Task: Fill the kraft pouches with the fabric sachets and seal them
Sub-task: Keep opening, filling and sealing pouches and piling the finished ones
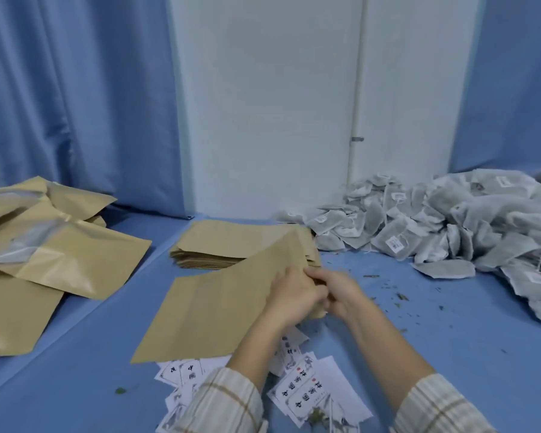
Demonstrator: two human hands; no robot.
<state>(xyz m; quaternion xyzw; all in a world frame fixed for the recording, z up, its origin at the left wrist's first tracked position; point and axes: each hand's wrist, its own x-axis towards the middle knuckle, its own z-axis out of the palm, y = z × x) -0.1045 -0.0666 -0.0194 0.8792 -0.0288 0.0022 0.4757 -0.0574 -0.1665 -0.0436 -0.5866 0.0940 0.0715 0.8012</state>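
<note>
A flat kraft pouch lies tilted in front of me on the blue table, its right end lifted. My left hand and my right hand meet at that end, and both pinch the pouch's edge with curled fingers. Behind them sits a stack of empty kraft pouches. A big heap of grey fabric sachets with white tags covers the right side. Whether a sachet is inside the held pouch is hidden.
Filled, puffy kraft pouches pile up at the left. White printed cards lie scattered at the near edge under my forearms. Dried herb crumbs dot the blue table. Blue curtains and a white wall panel stand behind.
</note>
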